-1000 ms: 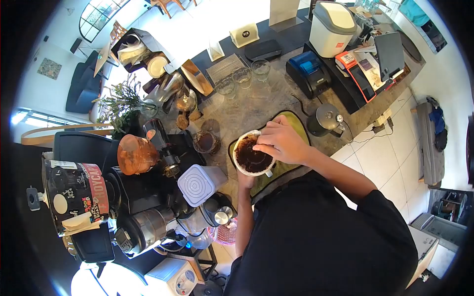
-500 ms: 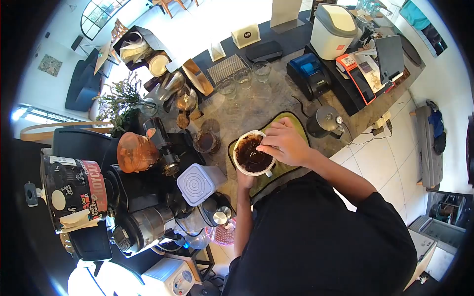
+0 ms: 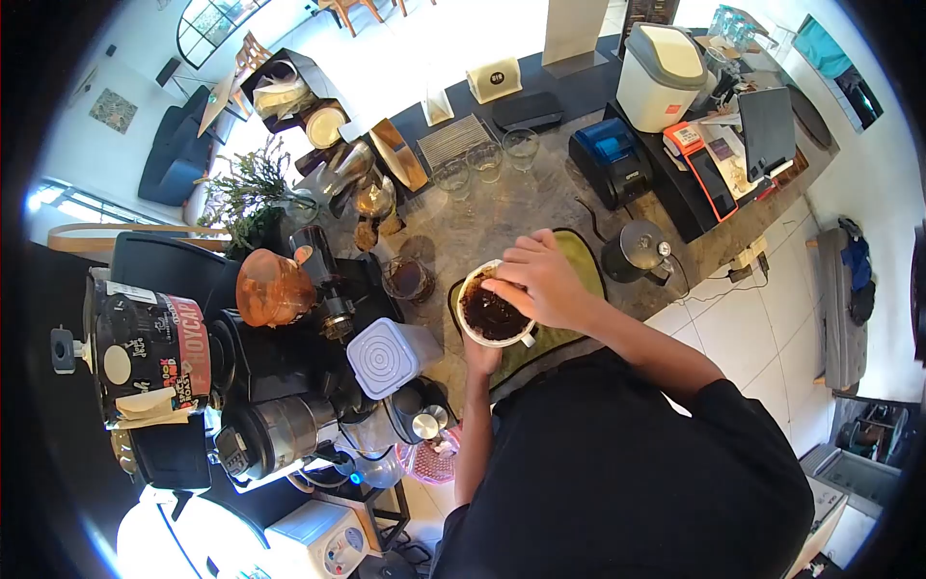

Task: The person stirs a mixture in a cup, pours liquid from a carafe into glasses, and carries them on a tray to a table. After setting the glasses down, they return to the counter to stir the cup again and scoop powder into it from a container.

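A white coffee dripper [image 3: 527,338] with a small handle holds dark, wet-looking coffee grounds [image 3: 493,314]. Grounds also cling to its inner wall. My left hand [image 3: 482,357] grips it from below on the near side, its fingers mostly hidden beneath. My right hand [image 3: 545,282] reaches over the right part of the rim, fingers drawn together above the grounds. Whatever those fingertips pinch, if anything, is hidden. Under both lies a green mat [image 3: 582,259] with a dark border. Left of the dripper stands a glass server [image 3: 407,279] with dark liquid.
A lidded pale container [image 3: 391,357] and an orange-brown grinder hopper [image 3: 273,288] stand to the left. A dark kettle [image 3: 638,253] is right of the mat. Several glasses [image 3: 485,161] line the counter's far side, near a black printer [image 3: 611,162].
My right hand has shifted slightly left and its fingers reach further over the dripper's mouth. The view has tilted a little. My left hand keeps its grip.
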Demonstrator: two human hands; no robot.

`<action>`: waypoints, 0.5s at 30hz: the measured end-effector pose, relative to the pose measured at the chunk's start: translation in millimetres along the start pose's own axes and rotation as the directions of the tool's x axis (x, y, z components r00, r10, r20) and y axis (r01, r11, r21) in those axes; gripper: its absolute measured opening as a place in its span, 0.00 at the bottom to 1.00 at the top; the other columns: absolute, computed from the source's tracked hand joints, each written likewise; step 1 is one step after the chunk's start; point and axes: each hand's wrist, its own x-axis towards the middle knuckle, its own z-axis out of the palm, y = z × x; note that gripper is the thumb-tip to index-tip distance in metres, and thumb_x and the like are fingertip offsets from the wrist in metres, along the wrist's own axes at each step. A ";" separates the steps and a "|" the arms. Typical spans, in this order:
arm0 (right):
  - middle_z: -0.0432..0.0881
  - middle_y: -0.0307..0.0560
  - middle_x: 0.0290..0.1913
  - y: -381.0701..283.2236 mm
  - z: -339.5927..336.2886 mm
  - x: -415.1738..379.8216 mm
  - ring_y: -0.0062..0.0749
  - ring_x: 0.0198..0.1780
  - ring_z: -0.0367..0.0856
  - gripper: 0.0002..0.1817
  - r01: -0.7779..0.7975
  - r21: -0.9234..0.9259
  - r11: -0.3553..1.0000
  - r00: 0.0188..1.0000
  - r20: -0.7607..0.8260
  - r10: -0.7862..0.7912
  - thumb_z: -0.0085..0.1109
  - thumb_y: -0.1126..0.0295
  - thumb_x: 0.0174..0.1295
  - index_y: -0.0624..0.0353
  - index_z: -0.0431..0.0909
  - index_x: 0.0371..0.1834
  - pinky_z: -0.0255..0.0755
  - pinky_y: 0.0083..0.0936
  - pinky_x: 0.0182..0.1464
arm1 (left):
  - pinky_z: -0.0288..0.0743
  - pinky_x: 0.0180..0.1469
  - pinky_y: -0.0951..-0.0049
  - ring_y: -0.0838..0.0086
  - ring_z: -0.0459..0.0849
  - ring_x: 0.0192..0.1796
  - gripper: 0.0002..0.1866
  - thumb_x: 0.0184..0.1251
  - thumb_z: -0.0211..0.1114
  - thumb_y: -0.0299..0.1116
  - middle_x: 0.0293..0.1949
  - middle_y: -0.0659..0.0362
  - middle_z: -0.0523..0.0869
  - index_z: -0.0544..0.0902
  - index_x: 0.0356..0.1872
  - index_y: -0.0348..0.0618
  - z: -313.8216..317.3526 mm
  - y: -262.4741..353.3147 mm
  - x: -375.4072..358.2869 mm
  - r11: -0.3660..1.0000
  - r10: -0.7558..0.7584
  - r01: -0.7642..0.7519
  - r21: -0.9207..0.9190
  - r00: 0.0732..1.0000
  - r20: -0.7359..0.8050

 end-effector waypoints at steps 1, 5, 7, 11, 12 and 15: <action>0.74 0.36 0.27 -0.8 3.1 4.3 0.32 0.38 0.72 0.10 0.067 0.013 0.998 0.998 -0.020 -0.067 0.69 0.62 0.64 0.52 0.84 0.28 0.60 0.35 0.50 | 0.68 0.74 0.63 0.65 0.74 0.73 0.39 0.68 0.72 0.36 0.72 0.52 0.74 0.64 0.77 0.37 2.1 0.6 -0.5 1.000 0.005 -0.004 0.011 1.000 -0.017; 0.75 0.35 0.28 -2.3 4.0 13.7 0.33 0.38 0.72 0.09 0.111 0.043 0.993 0.992 0.049 -0.113 0.69 0.63 0.64 0.53 0.83 0.29 0.60 0.37 0.51 | 0.64 0.76 0.63 0.66 0.70 0.76 0.40 0.72 0.68 0.37 0.76 0.52 0.70 0.60 0.79 0.38 3.2 -9.2 -5.7 0.996 -0.023 0.030 0.085 0.997 -0.076; 0.75 0.35 0.28 0.3 -0.6 19.5 0.32 0.38 0.72 0.09 0.096 0.044 0.994 0.994 0.047 -0.098 0.69 0.62 0.64 0.51 0.83 0.29 0.59 0.37 0.52 | 0.63 0.77 0.63 0.65 0.70 0.76 0.39 0.72 0.67 0.37 0.75 0.52 0.70 0.59 0.79 0.37 8.5 -0.4 -9.0 0.992 -0.001 0.016 0.125 0.993 -0.121; 0.76 0.34 0.29 -1.6 4.8 20.5 0.31 0.40 0.73 0.10 0.190 0.041 0.981 0.979 0.072 -0.193 0.68 0.61 0.65 0.50 0.82 0.28 0.59 0.36 0.54 | 0.63 0.77 0.62 0.64 0.70 0.75 0.41 0.69 0.70 0.37 0.75 0.52 0.70 0.60 0.78 0.37 12.9 -14.7 -11.4 0.992 0.081 -0.066 0.110 0.987 -0.139; 0.77 0.34 0.29 -3.1 6.9 18.7 0.31 0.41 0.73 0.10 0.211 0.084 0.974 0.970 0.102 -0.219 0.68 0.60 0.65 0.50 0.82 0.28 0.59 0.36 0.54 | 0.63 0.76 0.62 0.64 0.70 0.75 0.41 0.68 0.71 0.37 0.74 0.51 0.70 0.61 0.78 0.37 17.6 -7.5 -10.5 0.994 0.060 -0.042 0.106 0.982 -0.178; 0.79 0.34 0.31 -9.6 1.3 20.6 0.30 0.42 0.74 0.09 0.167 0.189 0.968 0.967 0.158 -0.198 0.67 0.60 0.65 0.50 0.84 0.29 0.59 0.37 0.55 | 0.66 0.74 0.62 0.64 0.72 0.74 0.42 0.66 0.73 0.37 0.73 0.49 0.72 0.63 0.76 0.36 26.9 10.1 -9.0 0.992 0.082 -0.054 0.114 0.964 -0.254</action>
